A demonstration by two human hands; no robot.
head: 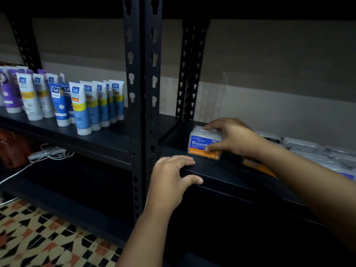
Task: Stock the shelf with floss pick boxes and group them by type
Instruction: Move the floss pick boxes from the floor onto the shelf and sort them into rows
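A clear floss pick box [200,144] with a blue and orange "Round" label stands upright on the dark shelf [221,170], near its left end. My right hand [233,136] grips this box, fingers over its top and thumb on the label. My left hand [170,176] rests on the shelf's front edge, fingers on top and thumb on the front face, holding nothing. Several more floss pick boxes [312,153] lie flat further right on the shelf, partly hidden behind my right forearm; one shows an orange label [256,166].
Black slotted uprights [142,93] split the shelving into two bays. The left bay holds rows of standing Safi tubes [81,106]. White cables and a power strip [44,154] lie on a lower level. A patterned tile floor [48,237] shows below.
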